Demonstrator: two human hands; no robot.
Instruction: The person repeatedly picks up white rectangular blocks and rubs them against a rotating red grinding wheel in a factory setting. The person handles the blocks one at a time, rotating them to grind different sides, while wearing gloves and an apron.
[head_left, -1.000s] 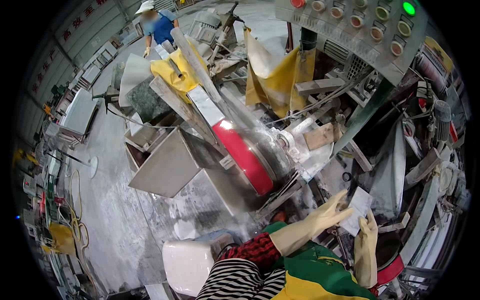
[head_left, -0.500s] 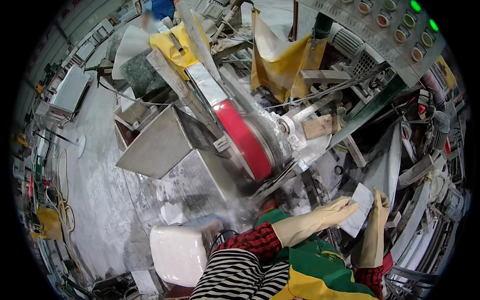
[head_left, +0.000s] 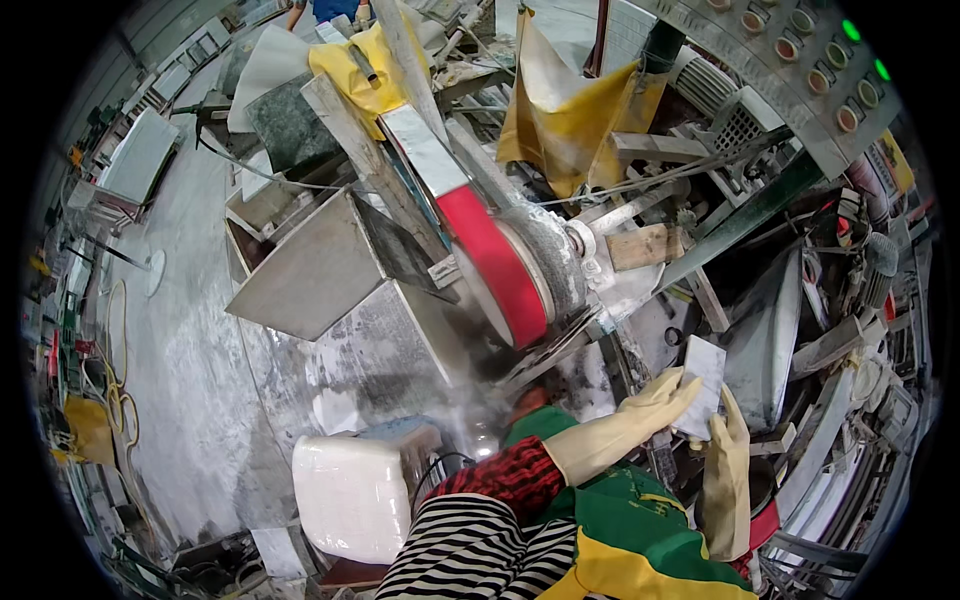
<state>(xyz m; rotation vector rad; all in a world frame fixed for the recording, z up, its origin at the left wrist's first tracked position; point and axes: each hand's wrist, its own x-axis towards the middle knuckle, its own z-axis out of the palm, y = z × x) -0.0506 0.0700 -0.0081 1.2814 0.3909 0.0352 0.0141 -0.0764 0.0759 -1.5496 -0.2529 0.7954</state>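
Head view. Left hand (head_left: 655, 405) and right hand (head_left: 728, 470), both in cream gloves, each grip clamped on a small pale tile (head_left: 702, 385) just right of the red grinding wheel (head_left: 495, 265). Risk, as judged: dusty gloves slip, tile drops, or fingers drift onto the wheel.

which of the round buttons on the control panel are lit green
The two at the panel's far right end glow bright green; the other round buttons along the panel are dull, reddish or grey.

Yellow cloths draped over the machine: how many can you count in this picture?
2: one yellow cloth hangs at upper centre, above the red wheel; another lies at the upper left. More may be hidden.
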